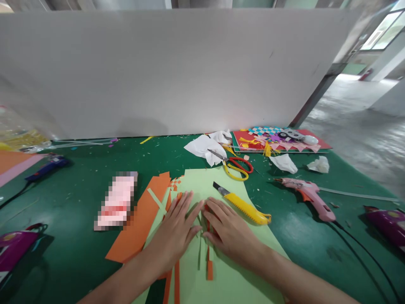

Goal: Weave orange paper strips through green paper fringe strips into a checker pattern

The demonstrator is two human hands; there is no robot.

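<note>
A person stands at a green surface, both bare hands resting on a light green paper sheet that lies flat in front of them. The left hand lies palm down on the sheet, its grip spread and holding nothing. The right hand lies just beside it, fingers stretched flat, grip unclosed, fingertips pressing on a narrow orange strip threaded through slits in the sheet. An orange sheet sits partly under the green sheet's left edge. A yellow utility knife lies on the sheet's far right corner. Beyond it are red-and-yellow scissors, and a pink glue gun lies to the right.
</note>
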